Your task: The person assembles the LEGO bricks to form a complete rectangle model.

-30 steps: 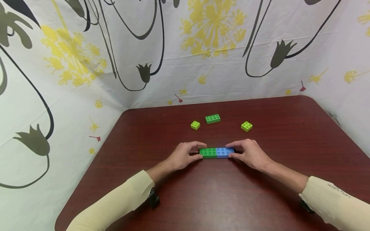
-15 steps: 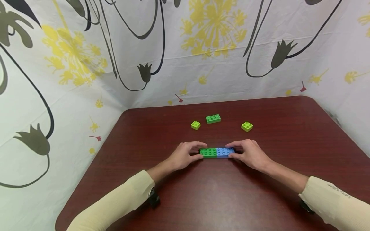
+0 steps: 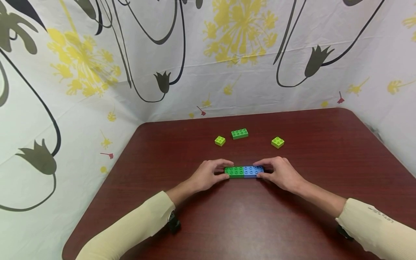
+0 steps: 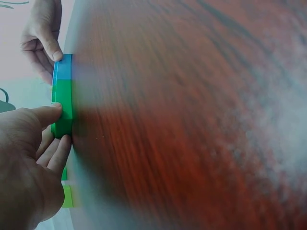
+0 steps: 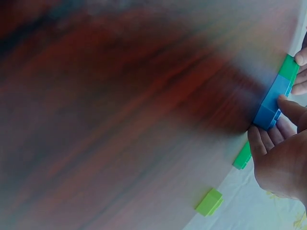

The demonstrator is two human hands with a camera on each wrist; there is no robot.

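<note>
A green toy brick (image 3: 234,172) and a blue toy brick (image 3: 251,172) lie end to end on the table, their short sides touching, studs up. My left hand (image 3: 208,175) pinches the green brick at its left end, thumb on the near side and fingers behind. At the opposite end, my right hand (image 3: 282,174) holds the blue brick between thumb and fingers. Both wrist views show the pair in one line, with the left hand (image 4: 33,158) on the green part and the right hand (image 5: 283,158) on the blue part.
Behind the hands lie a small lime brick (image 3: 220,141), a brighter green brick (image 3: 239,134) and another small lime brick (image 3: 277,142). The dark red table (image 3: 247,224) reaches back to a patterned cloth (image 3: 195,43) hanging behind and at both sides.
</note>
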